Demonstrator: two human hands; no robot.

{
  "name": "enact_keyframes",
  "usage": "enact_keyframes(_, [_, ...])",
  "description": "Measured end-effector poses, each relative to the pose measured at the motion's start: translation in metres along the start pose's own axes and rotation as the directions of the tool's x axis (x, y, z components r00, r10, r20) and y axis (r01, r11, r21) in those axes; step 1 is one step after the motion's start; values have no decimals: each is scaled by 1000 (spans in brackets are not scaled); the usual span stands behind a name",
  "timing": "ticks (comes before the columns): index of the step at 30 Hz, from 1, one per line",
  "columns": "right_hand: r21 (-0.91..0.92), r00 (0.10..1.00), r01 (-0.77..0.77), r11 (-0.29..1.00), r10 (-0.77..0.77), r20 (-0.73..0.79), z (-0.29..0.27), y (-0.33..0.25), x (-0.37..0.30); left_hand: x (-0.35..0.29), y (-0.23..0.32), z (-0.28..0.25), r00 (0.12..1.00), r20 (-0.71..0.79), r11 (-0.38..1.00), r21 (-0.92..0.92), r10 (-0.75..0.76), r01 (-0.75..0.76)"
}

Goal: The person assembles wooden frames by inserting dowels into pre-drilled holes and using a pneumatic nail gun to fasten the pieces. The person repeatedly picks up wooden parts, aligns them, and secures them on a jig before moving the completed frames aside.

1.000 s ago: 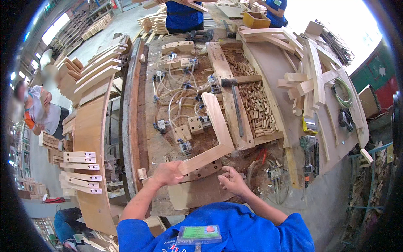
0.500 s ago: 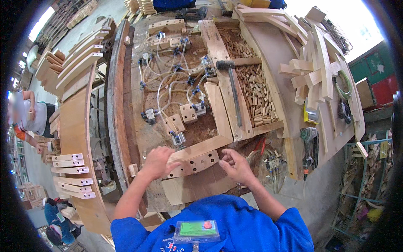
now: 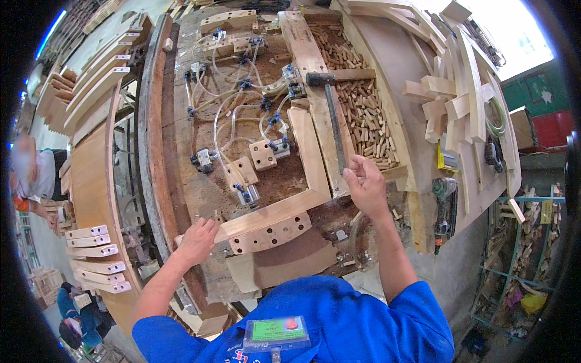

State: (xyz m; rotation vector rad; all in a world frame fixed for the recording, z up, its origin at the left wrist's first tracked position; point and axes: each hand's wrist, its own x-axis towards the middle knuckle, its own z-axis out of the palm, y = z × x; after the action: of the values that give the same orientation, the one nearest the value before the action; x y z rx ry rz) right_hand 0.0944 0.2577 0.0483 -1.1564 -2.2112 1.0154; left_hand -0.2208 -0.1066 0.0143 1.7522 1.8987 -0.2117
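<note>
My right hand [image 3: 366, 186] is closed at the lower end of a mallet [image 3: 336, 127], whose dark head lies up on a wooden plank. My left hand [image 3: 198, 241] is low on the bench, its fingers bent together beside the left end of an angled wooden frame [image 3: 272, 213]. What those fingers hold, if anything, is hidden. Against the frame's near side rests a curved wooden block with drilled holes [image 3: 270, 233]. A sheet of cardboard [image 3: 281, 266] lies under and in front of it. Inside the frame stand pneumatic clamps [image 3: 248, 195] with wooden pads and clear hoses.
Right of the plank, a wooden bin [image 3: 394, 174] holds many dowels. A nail gun [image 3: 445, 212] and a pile of wooden parts [image 3: 460, 103] are farther right. Curved drilled pieces [image 3: 97, 251] are stacked on the left board. Another person [image 3: 42, 172] stands at far left.
My right hand has moved up and right from beside the drilled block to the mallet handle. My left hand has moved left and down, away from the block, and its fingers have bent inward.
</note>
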Motion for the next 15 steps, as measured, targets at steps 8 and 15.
enact_keyframes(8, [-540,963,222,812,-268,-8,45,5,23,12,2,0,998,19,998,37,56,-56])
enact_keyframes(15, [-736,978,162,657,-7,209,98,5,30,7,2,11,994,-99,999,39,40,-36])
